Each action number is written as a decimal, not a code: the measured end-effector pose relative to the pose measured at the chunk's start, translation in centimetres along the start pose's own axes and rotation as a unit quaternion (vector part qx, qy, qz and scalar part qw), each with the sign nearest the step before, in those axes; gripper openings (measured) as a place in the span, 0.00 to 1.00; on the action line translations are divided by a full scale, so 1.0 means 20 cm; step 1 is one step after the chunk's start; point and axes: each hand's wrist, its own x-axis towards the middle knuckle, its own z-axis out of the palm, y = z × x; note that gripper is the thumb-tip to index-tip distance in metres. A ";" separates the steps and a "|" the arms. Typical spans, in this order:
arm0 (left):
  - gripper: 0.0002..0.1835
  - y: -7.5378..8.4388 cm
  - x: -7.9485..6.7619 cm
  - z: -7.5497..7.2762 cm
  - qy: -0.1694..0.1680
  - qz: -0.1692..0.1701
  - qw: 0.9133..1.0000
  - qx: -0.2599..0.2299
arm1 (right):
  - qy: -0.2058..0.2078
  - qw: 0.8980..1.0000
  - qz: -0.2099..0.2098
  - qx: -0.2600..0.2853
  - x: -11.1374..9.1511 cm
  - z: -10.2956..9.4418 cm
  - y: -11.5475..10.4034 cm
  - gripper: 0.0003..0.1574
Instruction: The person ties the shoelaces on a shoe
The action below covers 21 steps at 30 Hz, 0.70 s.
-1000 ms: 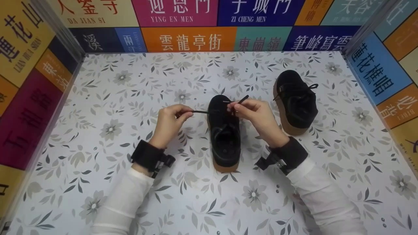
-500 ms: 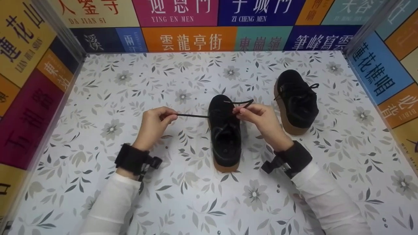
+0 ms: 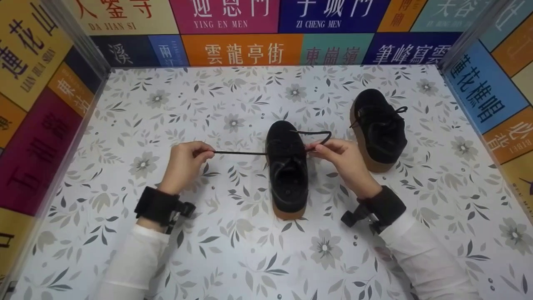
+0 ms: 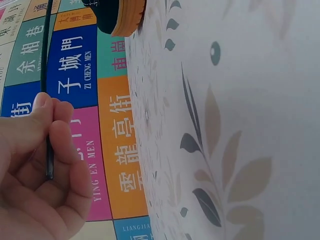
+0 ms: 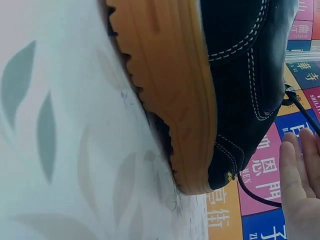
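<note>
Left hand [image 3: 181, 167] moved outward, pinching taut lace [image 3: 239, 153]; right hand [image 3: 346, 162] seemingly pinches lace by shoe [image 3: 288, 162]. Floral surface [image 3: 250, 266], colourful lettered walls [image 3: 245, 50].

On my right, toward the far side, I see a second black shoe [image 3: 377, 133] standing with its toe pointing away from me. Grey flowers and leaves pattern my white tabletop [image 3: 233, 266]. Colourful blocks with Chinese lettering cover the far wall [image 3: 241, 52], the left wall [image 3: 39, 158] and the right wall [image 3: 485, 87] around me.
</note>
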 end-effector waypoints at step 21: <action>0.03 -0.12 -0.06 0.00 0.000 -0.029 0.995 0.094 | 0.059 0.996 0.044 -0.044 -0.10 -0.06 0.07 0.18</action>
